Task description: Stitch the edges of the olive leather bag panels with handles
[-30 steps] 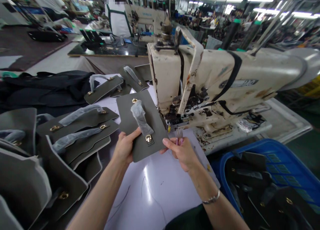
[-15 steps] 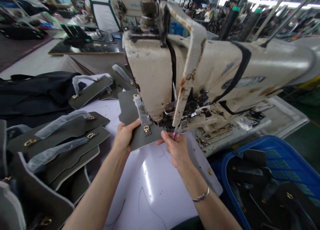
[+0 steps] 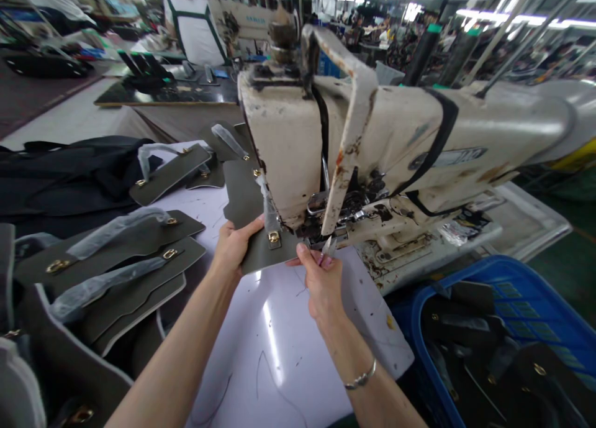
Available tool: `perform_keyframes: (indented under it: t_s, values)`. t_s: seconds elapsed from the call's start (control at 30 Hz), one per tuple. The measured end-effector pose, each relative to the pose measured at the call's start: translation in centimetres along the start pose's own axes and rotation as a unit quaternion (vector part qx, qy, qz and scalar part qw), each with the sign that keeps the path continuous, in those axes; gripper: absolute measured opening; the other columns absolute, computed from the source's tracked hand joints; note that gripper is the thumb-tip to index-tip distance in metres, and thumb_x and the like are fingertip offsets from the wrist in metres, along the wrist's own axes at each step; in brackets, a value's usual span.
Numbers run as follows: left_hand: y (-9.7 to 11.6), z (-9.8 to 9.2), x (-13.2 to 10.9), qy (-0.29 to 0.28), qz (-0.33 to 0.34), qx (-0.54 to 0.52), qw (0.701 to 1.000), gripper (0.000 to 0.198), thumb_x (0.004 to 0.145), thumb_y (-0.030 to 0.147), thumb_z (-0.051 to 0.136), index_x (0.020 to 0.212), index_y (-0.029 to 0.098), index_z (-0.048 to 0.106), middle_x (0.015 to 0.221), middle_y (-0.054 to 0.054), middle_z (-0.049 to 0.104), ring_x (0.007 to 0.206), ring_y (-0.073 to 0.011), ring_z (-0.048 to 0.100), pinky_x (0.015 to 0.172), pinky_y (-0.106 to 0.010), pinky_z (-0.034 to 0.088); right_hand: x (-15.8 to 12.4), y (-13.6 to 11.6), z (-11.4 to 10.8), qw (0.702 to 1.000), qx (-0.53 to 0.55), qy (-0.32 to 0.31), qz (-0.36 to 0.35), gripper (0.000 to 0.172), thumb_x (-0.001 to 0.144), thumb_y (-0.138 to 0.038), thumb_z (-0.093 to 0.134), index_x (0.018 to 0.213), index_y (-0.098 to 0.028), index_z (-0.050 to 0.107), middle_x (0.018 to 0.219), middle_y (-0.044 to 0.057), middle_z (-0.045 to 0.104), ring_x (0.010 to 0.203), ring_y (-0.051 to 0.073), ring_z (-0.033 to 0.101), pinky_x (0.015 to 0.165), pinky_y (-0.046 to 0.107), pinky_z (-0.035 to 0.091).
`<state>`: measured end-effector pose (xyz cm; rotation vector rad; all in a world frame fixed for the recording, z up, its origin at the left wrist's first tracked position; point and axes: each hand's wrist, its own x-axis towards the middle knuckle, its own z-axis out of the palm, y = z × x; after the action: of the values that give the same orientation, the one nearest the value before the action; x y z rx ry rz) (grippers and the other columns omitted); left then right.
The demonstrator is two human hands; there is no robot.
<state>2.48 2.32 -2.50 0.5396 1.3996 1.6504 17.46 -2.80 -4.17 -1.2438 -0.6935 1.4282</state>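
Observation:
A dark grey bag panel (image 3: 257, 259) with a plastic-wrapped handle (image 3: 269, 212) and gold rings lies partly beneath the head of a sewing machine (image 3: 288, 148). My left hand (image 3: 233, 246) is closed on the panel's left edge, thumb on top and fingers underneath. At the panel's right corner, close to the presser foot, is my right hand (image 3: 322, 280), its thumb and index finger at the edge. Small thread snips (image 3: 327, 249) with pink on the handle are tucked in that same hand, blades pointing up. The machine's head hides the needle and the panel's far side.
More grey panels with wrapped handles (image 3: 121, 232) are piled on the left, beside black fabric (image 3: 65, 182). A blue basket (image 3: 419, 294) on the right holds similar pieces. Loose threads lie on the white tabletop (image 3: 284, 347). Another person (image 3: 193, 30) sits beyond the machine.
The head view has tilted up slightly. My right hand has shifted a little left along the panel's edge, and the snips' blades show more. My left hand keeps its hold.

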Motion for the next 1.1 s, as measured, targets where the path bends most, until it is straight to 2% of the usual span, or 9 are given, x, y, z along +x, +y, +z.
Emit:
perform_keyframes:
  t_s: [0.13,0.33,0.5,0.67,0.83,0.97,1.1]
  values:
    - [0.1,0.0,-0.3,-0.009,0.017,0.012,1.0,0.038,0.054,0.029,0.092,0.084,0.014,0.074,0.094,-0.01,0.08,0.07,-0.023,0.074,0.062,-0.029,0.063,-0.5,0.7,0.7,0.999,0.047,0.009,0.008,0.041,0.074,-0.042,0.083,0.052,-0.022,0.055,0.053,-0.006,0.032,0.051,0.01,0.031,0.048,0.026,0.032]
    - [0.2,0.2,-0.3,-0.001,0.013,0.011,1.0,0.039,0.054,0.025,0.09,0.088,0.013,0.075,0.094,-0.01,0.08,0.071,-0.0236,0.074,0.061,-0.03,0.063,-0.1,1.4,1.8,0.994,0.097,0.05,0.011,0.047,0.068,-0.043,0.084,0.054,-0.024,0.044,0.056,-0.005,0.033,0.055,0.011,0.036,0.052,0.027,0.037]
    - [-0.4,-0.3,0.4,0.022,0.011,0.008,1.0,0.041,0.054,0.025,0.092,0.088,0.014,0.07,0.092,-0.01,0.079,0.072,-0.0247,0.074,0.061,-0.033,0.064,0.4,1.6,2.8,0.991,0.102,0.079,-0.016,0.04,0.068,-0.042,0.081,0.053,-0.023,0.048,0.058,-0.002,0.045,0.061,0.013,0.044,0.058,0.028,0.04]
    - [-0.6,-0.7,0.2,0.04,0.037,-0.022,0.998,0.041,0.055,0.021,0.094,0.082,0.018,0.063,0.092,-0.007,0.078,0.086,-0.028,0.076,0.074,-0.038,0.067,0.6,1.7,3.5,0.99,0.112,0.08,-0.039,0.034,0.073,-0.039,0.078,0.053,-0.021,0.057,0.059,0.0,0.052,0.063,0.015,0.05,0.062,0.029,0.044]
    - [-0.8,-1.0,-1.1,0.042,0.054,-0.032,0.997,0.036,0.059,0.023,0.093,0.087,0.016,0.071,0.103,-0.008,0.079,0.084,-0.0258,0.076,0.078,-0.039,0.067,0.5,1.5,3.6,0.988,0.116,0.088,-0.043,0.029,0.074,-0.036,0.078,0.057,-0.019,0.061,0.061,0.0,0.058,0.064,0.016,0.053,0.064,0.029,0.047]
    - [-0.9,-1.2,-2.2,0.03,0.071,-0.042,0.996,0.038,0.06,0.021,0.092,0.094,0.014,0.075,0.113,-0.011,0.078,0.093,-0.0274,0.076,0.082,-0.038,0.066,0.4,1.3,3.5,0.988,0.118,0.085,-0.046,0.027,0.074,-0.035,0.077,0.058,-0.019,0.061,0.063,0.001,0.059,0.065,0.015,0.053,0.063,0.029,0.045]
    - [-1.0,-1.5,-3.2,0.057,0.072,-0.034,0.995,0.042,0.063,0.02,0.091,0.101,0.017,0.075,0.113,-0.008,0.078,0.098,-0.0266,0.075,0.085,-0.036,0.066,0.5,1.4,3.2,0.988,0.11,0.093,-0.048,0.028,0.073,-0.033,0.077,0.058,-0.019,0.06,0.062,0.0,0.055,0.063,0.014,0.049,0.061,0.028,0.044]
